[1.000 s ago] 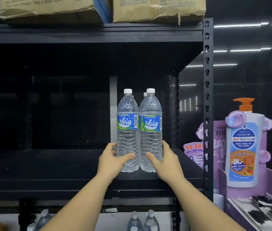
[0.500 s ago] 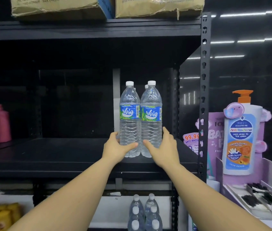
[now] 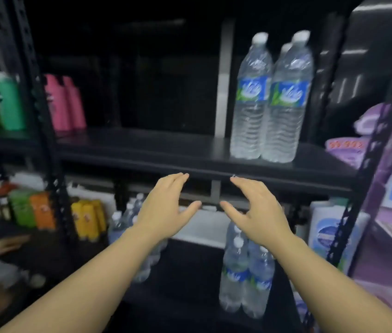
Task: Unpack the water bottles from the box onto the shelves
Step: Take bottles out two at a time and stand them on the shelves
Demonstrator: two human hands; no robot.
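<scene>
Above both empty hands [image 3: 210, 207], water bottles [image 3: 269, 99] stand on the shelf [image 3: 142, 150].

Both hands [image 3: 211, 212] released bottles [image 3: 271, 99], withdrawn below shelf [image 3: 142, 150] edge.

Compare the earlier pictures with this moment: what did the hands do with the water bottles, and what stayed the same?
Both hands let go: the left hand and right hand have drawn back below the shelf edge, open and holding nothing. The view swung left and down. The water bottles stay upright, side by side, on the shelf.
</scene>
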